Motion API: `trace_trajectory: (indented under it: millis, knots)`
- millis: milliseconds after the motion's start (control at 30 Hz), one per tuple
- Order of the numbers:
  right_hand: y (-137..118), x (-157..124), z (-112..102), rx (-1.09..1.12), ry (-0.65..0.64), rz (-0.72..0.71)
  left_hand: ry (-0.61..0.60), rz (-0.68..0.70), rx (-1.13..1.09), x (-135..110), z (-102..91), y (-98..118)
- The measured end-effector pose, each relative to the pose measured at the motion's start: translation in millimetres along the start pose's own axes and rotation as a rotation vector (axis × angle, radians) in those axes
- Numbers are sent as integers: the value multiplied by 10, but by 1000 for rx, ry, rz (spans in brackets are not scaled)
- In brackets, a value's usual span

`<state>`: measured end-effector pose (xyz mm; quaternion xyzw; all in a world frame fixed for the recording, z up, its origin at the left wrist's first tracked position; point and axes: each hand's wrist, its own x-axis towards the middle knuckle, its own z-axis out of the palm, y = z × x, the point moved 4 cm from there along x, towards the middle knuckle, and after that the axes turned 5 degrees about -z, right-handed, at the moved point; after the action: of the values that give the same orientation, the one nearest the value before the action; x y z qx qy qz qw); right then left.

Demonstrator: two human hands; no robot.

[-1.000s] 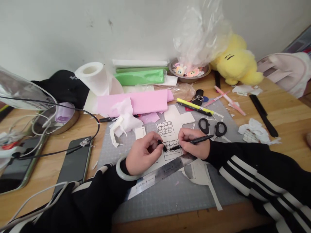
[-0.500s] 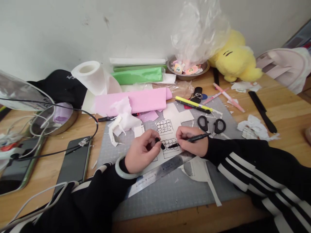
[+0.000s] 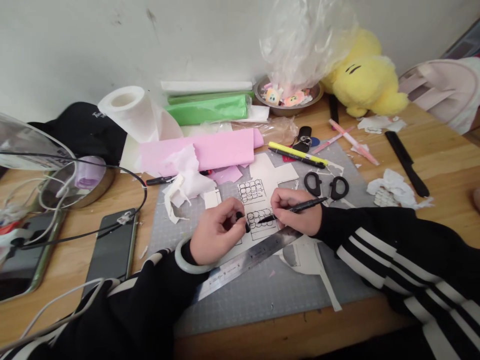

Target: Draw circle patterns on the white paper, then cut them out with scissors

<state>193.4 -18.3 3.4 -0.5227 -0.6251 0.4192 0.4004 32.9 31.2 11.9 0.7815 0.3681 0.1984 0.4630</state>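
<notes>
- Partly, the white sheet (image 3: 250,205) is hidden: both hands and the steel ruler (image 3: 247,261) cover its near part, so the drawing there cannot be fully read. It lies mid-scene on the grey mat (image 3: 232,305).
- At the far right, the clear plastic bag (image 3: 300,45) is cut off at the top and overlaps the yellow plush toy (image 3: 369,82); a pale pink object (image 3: 431,90) behind the bench (image 3: 348,312) is hard to make out.
- Right hand (image 3: 283,212): fingers closed around the black pen (image 3: 311,204), its nib over the nearer drawn block. Whether it touches the paper cannot be told.
- Left hand (image 3: 221,232): curled, thumb and fingers pinching a black cap (image 3: 247,226) just left of that block.
- Counted: two drawn blocks of rounded loops, one ruler, one pair of scissors (image 3: 332,188) right of the blocks, two phones (image 3: 112,245) at the left, one cut off by the edge.
</notes>
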Motion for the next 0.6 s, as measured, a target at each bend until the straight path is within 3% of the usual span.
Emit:
trace_trajectory:
  millis: [600]
  knots:
    - [-1,3,6,-30,2,-21,-102,44,84,-23,51,9]
